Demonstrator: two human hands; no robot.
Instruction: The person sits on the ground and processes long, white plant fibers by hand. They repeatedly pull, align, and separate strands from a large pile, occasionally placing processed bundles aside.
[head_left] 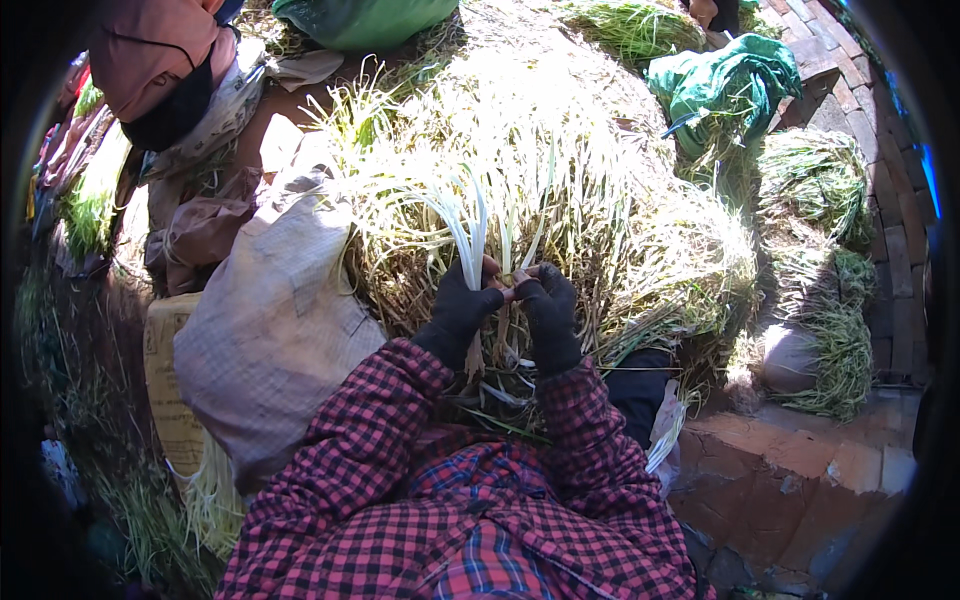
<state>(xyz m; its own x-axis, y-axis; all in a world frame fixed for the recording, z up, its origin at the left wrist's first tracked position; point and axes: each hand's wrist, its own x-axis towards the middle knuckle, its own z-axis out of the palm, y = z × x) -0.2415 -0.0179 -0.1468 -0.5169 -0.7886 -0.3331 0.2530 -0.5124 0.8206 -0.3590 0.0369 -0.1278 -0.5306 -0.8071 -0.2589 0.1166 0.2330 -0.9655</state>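
Sleeves: red-and-black checked, coming in from the near edge.
Left hand [460, 308]: black-gloved, clenched around the base of the stalk bunch [472, 232].
Right hand [548, 305]: black-gloved, fingertips pinching at the same base, touching the left.
Stalk bunch: centre of scene, long axis running near to far, pale bases near, tips pointing far.
Risk: thin stalks could snap or slide loose if pulled unevenly.
Left: grey sack [270, 330].
Far: heaped greens [560, 150], green bag [725, 85].

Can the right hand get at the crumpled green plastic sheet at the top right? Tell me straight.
Probably not as things stand: the right hand grips pale green-white stalks together with the left hand, and the heaped greens pile lies between it and the green plastic sheet.
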